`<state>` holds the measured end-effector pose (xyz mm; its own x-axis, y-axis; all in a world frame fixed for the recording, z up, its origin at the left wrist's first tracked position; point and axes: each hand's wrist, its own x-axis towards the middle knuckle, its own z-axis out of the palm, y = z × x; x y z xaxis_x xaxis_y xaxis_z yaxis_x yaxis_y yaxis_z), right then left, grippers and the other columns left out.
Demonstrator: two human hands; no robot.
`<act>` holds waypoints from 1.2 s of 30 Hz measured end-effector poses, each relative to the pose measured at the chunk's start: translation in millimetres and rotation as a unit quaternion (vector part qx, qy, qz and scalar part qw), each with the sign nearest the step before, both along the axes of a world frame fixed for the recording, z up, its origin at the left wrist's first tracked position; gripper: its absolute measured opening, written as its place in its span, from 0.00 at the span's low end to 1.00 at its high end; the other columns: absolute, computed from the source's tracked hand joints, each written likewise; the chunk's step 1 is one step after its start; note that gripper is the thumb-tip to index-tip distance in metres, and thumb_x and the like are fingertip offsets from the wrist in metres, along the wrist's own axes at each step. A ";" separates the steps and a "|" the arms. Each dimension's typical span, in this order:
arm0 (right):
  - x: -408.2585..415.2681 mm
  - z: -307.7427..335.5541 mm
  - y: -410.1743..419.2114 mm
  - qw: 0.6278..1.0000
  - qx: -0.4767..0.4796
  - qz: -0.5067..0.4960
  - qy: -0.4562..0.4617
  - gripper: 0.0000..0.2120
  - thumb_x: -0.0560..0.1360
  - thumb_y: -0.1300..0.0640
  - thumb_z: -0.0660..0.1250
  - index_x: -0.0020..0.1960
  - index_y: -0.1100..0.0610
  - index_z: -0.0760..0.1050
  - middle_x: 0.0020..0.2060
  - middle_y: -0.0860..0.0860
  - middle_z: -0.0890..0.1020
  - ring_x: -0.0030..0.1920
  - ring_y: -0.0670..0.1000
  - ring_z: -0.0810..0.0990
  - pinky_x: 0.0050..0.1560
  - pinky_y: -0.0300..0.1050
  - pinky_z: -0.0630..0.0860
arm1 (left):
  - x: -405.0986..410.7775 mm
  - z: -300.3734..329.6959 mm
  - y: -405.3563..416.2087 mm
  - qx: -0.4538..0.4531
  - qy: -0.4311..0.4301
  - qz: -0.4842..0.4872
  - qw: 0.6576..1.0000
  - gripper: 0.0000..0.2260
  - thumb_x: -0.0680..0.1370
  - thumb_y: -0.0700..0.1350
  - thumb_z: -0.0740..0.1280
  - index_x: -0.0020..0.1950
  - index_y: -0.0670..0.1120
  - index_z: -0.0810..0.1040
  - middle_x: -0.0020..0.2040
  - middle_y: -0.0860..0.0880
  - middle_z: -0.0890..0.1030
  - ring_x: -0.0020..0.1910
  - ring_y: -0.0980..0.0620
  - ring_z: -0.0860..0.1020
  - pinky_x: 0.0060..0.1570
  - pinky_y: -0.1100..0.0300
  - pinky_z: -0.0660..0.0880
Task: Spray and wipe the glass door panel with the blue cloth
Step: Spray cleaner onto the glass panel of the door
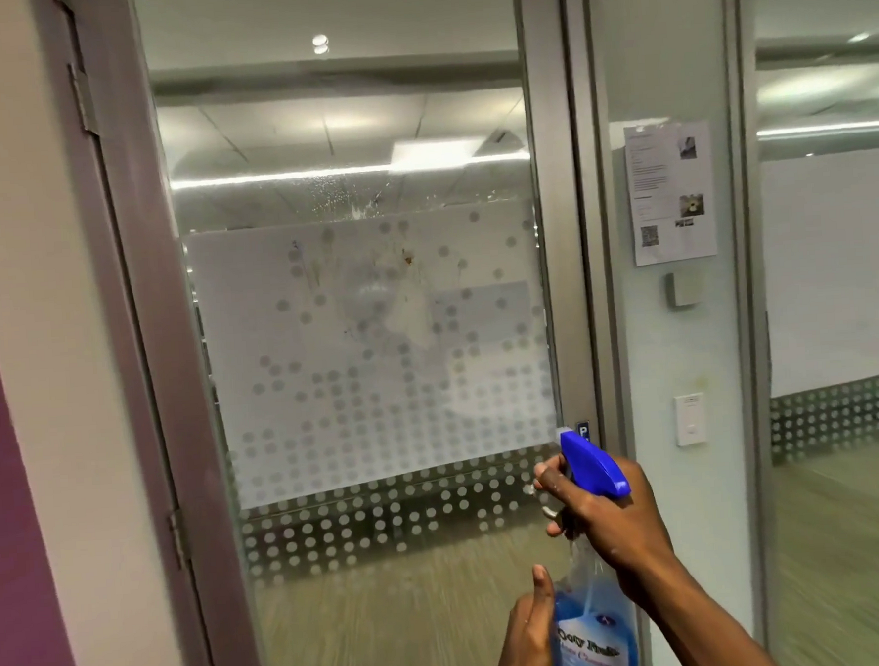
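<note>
The glass door panel (363, 296) fills the middle of the view, with a frosted band, dot pattern, smears and a wet splash of droplets near its upper middle. A clear spray bottle (594, 627) of blue liquid with a blue trigger head stands upright at the lower right. My right hand (603, 518) grips its neck, fingers on the trigger, nozzle toward the glass. My left hand (527, 631) rests against the bottle's body from the left, thumb up. No blue cloth is in view.
A grey metal door frame (559, 222) borders the panel. A white wall strip to the right carries a paper notice (670, 192), a small grey box (684, 289) and a white switch (689, 419). Another glass panel (834, 257) lies further right; a hinged frame and purple wall on the left.
</note>
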<state>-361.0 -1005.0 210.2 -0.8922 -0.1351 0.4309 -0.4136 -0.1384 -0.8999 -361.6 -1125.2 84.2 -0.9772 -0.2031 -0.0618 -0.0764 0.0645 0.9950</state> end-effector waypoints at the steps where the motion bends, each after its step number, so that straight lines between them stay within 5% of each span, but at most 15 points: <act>1: 6.0 -4.6 3.7 1.000 0.001 -0.006 0.000 0.07 0.74 0.56 0.76 0.45 0.60 0.82 0.39 0.63 0.85 0.30 0.57 0.84 0.33 0.48 0.80 | -2.3 -9.6 4.6 0.014 0.000 0.023 1.000 0.51 0.49 0.89 0.51 0.53 0.55 0.82 0.59 0.50 0.83 0.59 0.52 0.81 0.68 0.51 0.75; 3: 18.4 -12.4 10.5 1.000 -0.002 -0.025 -0.003 0.06 0.74 0.57 0.76 0.44 0.59 0.82 0.38 0.60 0.86 0.29 0.58 0.84 0.32 0.47 0.78 | -1.2 -22.6 15.2 0.029 -0.033 0.019 0.999 0.53 0.48 0.90 0.50 0.52 0.54 0.83 0.59 0.49 0.83 0.60 0.51 0.81 0.68 0.49 0.74; 7: 44.7 -25.1 27.6 0.997 -0.006 -0.079 -0.014 0.06 0.73 0.56 0.77 0.44 0.58 0.84 0.34 0.53 0.85 0.29 0.55 0.84 0.34 0.48 0.79 | 16.8 -29.1 46.3 0.077 -0.021 -0.037 0.996 0.34 0.69 0.77 0.51 0.42 0.54 0.86 0.45 0.51 0.88 0.53 0.46 0.85 0.65 0.48 0.77; 9: 58.0 -37.5 37.4 0.994 0.011 -0.109 -0.015 0.08 0.72 0.54 0.78 0.49 0.55 0.84 0.38 0.52 0.87 0.34 0.55 0.87 0.33 0.44 0.78 | 18.5 -46.6 67.2 0.078 -0.012 -0.045 0.996 0.39 0.68 0.80 0.51 0.42 0.48 0.84 0.44 0.40 0.88 0.49 0.36 0.85 0.59 0.43 0.79; 10: 87.8 -46.4 57.7 0.983 -0.006 -0.178 -0.043 0.12 0.72 0.52 0.79 0.52 0.53 0.83 0.41 0.51 0.88 0.38 0.55 0.88 0.35 0.41 0.79 | 37.8 -58.6 90.1 0.068 -0.028 -0.137 0.988 0.44 0.64 0.84 0.51 0.40 0.45 0.82 0.42 0.37 0.86 0.45 0.34 0.85 0.53 0.43 0.80; 11: 120.4 -59.4 82.6 0.969 0.011 -0.238 -0.063 0.17 0.70 0.48 0.80 0.56 0.51 0.82 0.45 0.49 0.88 0.44 0.53 0.89 0.39 0.41 0.80 | 66.2 -72.1 113.9 0.049 -0.030 -0.183 0.981 0.45 0.60 0.87 0.52 0.36 0.44 0.80 0.37 0.36 0.84 0.38 0.35 0.84 0.45 0.47 0.80; 13: 133.4 -67.8 97.6 0.966 0.031 -0.249 -0.056 0.29 0.64 0.40 0.80 0.62 0.45 0.80 0.51 0.45 0.87 0.51 0.47 0.87 0.50 0.42 0.82 | 74.3 -82.3 124.8 0.058 -0.041 -0.127 0.989 0.43 0.57 0.87 0.51 0.29 0.47 0.73 0.30 0.41 0.78 0.31 0.44 0.78 0.38 0.54 0.74; 15: 182.1 -88.0 135.2 0.942 0.067 -0.318 -0.086 0.31 0.63 0.40 0.81 0.64 0.42 0.78 0.53 0.45 0.87 0.53 0.45 0.86 0.54 0.44 0.82 | 105.0 -93.7 158.6 0.038 -0.037 -0.202 0.978 0.41 0.62 0.86 0.50 0.29 0.47 0.75 0.31 0.45 0.81 0.34 0.44 0.80 0.43 0.52 0.76; 18: 206.5 -104.3 139.6 0.936 0.131 -0.308 -0.107 0.23 0.65 0.44 0.82 0.58 0.44 0.80 0.49 0.44 0.87 0.50 0.44 0.86 0.54 0.46 0.84 | 106.2 -114.9 163.2 0.042 -0.029 -0.160 0.986 0.41 0.68 0.83 0.50 0.37 0.48 0.82 0.38 0.46 0.86 0.44 0.41 0.84 0.55 0.43 0.79; 22: 218.7 -121.8 140.9 0.905 0.177 -0.367 -0.122 0.19 0.66 0.50 0.82 0.55 0.46 0.80 0.44 0.42 0.87 0.46 0.39 0.85 0.49 0.43 0.83 | 117.8 -81.7 167.7 0.013 0.025 -0.175 0.984 0.36 0.71 0.80 0.46 0.27 0.51 0.72 0.31 0.50 0.77 0.34 0.48 0.76 0.42 0.51 0.73; 26: 246.1 -128.6 166.9 0.878 0.194 -0.422 -0.119 0.17 0.65 0.50 0.82 0.51 0.49 0.81 0.42 0.42 0.87 0.43 0.37 0.85 0.45 0.37 0.81 | 144.0 -77.7 198.0 -0.008 0.068 -0.222 0.973 0.36 0.70 0.81 0.44 0.25 0.55 0.73 0.32 0.49 0.77 0.32 0.51 0.75 0.38 0.52 0.71; 30: 313.9 -144.4 226.9 0.859 0.151 -0.469 -0.138 0.18 0.65 0.46 0.81 0.50 0.50 0.81 0.44 0.44 0.88 0.44 0.42 0.86 0.50 0.49 0.84 | 199.5 -85.4 263.6 -0.043 0.080 -0.298 0.950 0.35 0.74 0.78 0.45 0.25 0.55 0.75 0.27 0.53 0.78 0.28 0.56 0.75 0.38 0.54 0.70; 36: 404.4 -147.9 329.9 0.834 0.139 -0.517 -0.135 0.20 0.66 0.42 0.78 0.55 0.48 0.81 0.45 0.45 0.88 0.45 0.44 0.87 0.50 0.52 0.85 | 266.0 -88.2 385.0 -0.025 0.086 -0.361 0.928 0.45 0.70 0.81 0.44 0.33 0.45 0.84 0.33 0.45 0.86 0.38 0.44 0.85 0.45 0.48 0.79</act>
